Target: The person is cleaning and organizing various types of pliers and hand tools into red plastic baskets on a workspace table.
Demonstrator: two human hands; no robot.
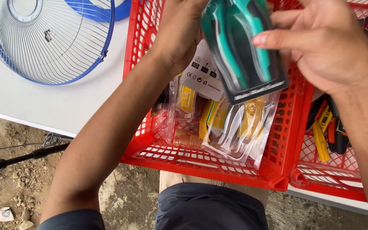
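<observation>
The setting is an outdoor stall or open-air work site. A white worktop [43,106] stands on bare ground [18,187] of dirt and stones. Red plastic crates [209,164] hold packaged hand tools [235,127], still sealed in clear blister packs. A blue wire fan guard [52,42] lies on the worktop.

Glossy red plastic crate [273,140], shiny clear plastic packets [239,132], thin wire fan guard [43,38], matt white table [56,102]
</observation>
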